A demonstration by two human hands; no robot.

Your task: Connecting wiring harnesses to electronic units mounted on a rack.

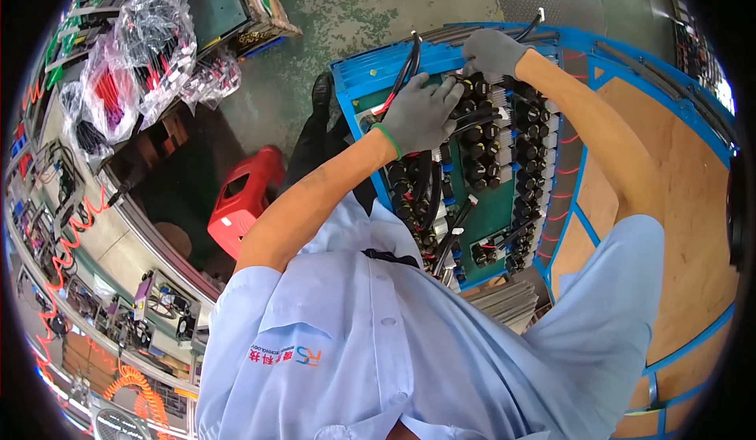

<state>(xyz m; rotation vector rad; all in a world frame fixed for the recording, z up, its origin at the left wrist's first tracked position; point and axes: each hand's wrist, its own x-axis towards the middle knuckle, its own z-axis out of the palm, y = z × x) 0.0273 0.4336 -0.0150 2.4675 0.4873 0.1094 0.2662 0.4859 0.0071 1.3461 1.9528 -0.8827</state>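
A shallow blue rack (pixel 346 85) with a green base lies in front of me, holding rows of circuit boards with black cylindrical capacitors (pixel 478 152). My left hand (pixel 425 115), in a grey glove, rests over the boards at the rack's left part. Its fingers are spread, and black cables (pixel 408 66) stand up beside it. Farther away and to the right, my right hand (pixel 492 52), also gloved in grey, reaches down at the far boards with fingers curled. Whatever those fingers hold is hidden. Another black cable (pixel 538 24) rises behind the right hand.
A red plastic stool (pixel 244 196) stands on the floor to the left. Beyond it runs a workbench (pixel 118 211) with parts, coiled orange hoses (pixel 138 393) and plastic-bagged wires (pixel 153 38). At the right is a blue frame with wooden panels (pixel 630 156).
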